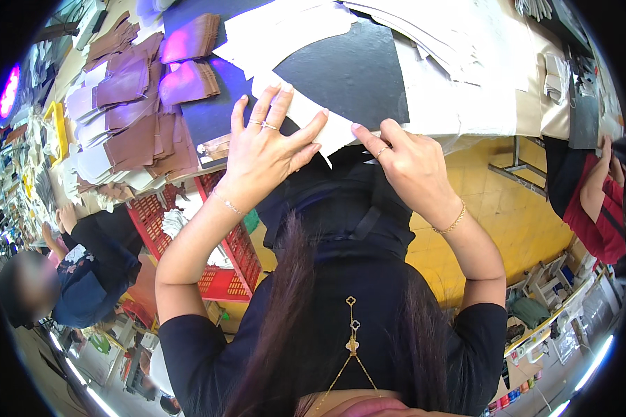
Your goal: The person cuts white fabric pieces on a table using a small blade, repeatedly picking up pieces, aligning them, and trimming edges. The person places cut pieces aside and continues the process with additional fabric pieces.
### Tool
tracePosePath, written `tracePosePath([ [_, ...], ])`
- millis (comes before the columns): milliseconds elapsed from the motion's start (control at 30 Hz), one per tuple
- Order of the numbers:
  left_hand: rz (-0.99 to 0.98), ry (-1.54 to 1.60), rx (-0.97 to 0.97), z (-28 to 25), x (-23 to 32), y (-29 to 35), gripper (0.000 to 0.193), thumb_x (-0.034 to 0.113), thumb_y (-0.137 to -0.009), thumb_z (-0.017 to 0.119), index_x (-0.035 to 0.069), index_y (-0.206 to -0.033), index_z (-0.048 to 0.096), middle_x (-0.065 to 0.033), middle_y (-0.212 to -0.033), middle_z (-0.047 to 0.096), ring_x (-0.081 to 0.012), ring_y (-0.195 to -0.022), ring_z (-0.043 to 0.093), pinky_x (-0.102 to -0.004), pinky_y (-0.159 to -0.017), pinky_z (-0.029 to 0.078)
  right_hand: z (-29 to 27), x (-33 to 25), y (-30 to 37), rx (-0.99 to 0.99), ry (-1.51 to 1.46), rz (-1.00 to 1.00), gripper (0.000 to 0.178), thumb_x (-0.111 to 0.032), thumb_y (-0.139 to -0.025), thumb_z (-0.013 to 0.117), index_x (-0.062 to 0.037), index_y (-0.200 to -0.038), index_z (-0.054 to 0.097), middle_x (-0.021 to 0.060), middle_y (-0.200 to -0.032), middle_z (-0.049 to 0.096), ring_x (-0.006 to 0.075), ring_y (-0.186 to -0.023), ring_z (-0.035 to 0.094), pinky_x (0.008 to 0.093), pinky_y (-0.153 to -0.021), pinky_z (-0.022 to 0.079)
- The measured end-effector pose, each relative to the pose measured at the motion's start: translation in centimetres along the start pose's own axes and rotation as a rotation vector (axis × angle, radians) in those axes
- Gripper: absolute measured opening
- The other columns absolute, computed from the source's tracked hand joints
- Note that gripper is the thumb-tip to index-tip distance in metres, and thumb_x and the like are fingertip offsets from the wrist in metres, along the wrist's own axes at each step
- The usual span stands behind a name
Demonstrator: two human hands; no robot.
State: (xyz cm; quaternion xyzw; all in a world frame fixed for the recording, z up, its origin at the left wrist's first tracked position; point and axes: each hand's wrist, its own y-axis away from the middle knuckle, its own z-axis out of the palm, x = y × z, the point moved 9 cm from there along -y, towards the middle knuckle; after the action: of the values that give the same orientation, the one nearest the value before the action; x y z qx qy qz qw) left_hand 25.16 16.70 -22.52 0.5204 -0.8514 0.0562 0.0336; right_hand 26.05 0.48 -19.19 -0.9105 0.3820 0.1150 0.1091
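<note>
1. Worktable [497, 108] spans the upper part of the view, pale on the right, with a dark board [355, 76] lying across its middle.
2. Below the table's edge is a yellow floor [480, 208]; a metal frame [515, 170] stands there on the right.
3. One co-worker [94, 285] is at the left, another in red [598, 215] at the far right.
4. Brown cut pieces [125, 87] lie in overlapping stacks on the left; white sheets [424, 31] are piled beyond the board.
5. A red crate [222, 288] sits below the table edge, partly hidden by the left forearm.
6. The white piece [339, 131] lies at the board's near edge, its lower corner jutting over.
7. The left hand [266, 142], fingers spread wide, rests on it and covers part.
8. The right hand [410, 163] is curled narrow, a fingertip at the piece's right edge; I cannot tell whether it grips anything.
</note>
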Motion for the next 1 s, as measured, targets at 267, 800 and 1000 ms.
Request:
tracePosePath([
  [267, -0.031, 0.054, -0.028, -0.8, 0.1, -1.0, 0.051, 0.042, -0.09, 0.072, 0.038, -0.14, 0.063, -0.0162, -0.139, 0.052, -0.0349, -0.136, 0.046, -0.0564, -0.112, 0.032, -0.4, 1.7, 3.0, -0.042, -0.066, 0.179, 0.035, -0.003, -0.08, 0.075, -0.0115, -0.114, 0.075, 0.0024, -0.097, 0.065, 0.0226, -0.076, 0.067, 0.0335, -0.063, 0.054],
  [800, 0.004, 0.472, 0.049, -3.8, 0.3, -1.5, 0.032, 0.018, -0.08, 0.085, 0.008, -0.098, 0.061, -0.0043, -0.086, 0.061, -0.0265, -0.082, 0.06, -0.0489, -0.105, 0.039, -0.7, 0.5, 2.3, 0.041, -0.301, 0.539, 0.044, -0.008, -0.089, 0.073, -0.0014, -0.132, 0.064, 0.0123, -0.121, 0.061, 0.0279, -0.081, 0.071, 0.0397, -0.071, 0.058],
  [1000, 0.012, 0.496, 0.009, -4.2, 0.6, -1.1, 0.033, 0.023, -0.084, 0.082, 0.008, -0.105, 0.061, -0.0073, -0.091, 0.061, -0.0296, -0.091, 0.061, -0.0471, -0.101, 0.038, -0.7, 0.8, 1.7, 0.173, -0.406, 0.547, 0.043, -0.008, -0.09, 0.073, -0.0008, -0.132, 0.064, 0.0117, -0.118, 0.064, 0.0285, -0.073, 0.071, 0.0385, -0.068, 0.058],
])
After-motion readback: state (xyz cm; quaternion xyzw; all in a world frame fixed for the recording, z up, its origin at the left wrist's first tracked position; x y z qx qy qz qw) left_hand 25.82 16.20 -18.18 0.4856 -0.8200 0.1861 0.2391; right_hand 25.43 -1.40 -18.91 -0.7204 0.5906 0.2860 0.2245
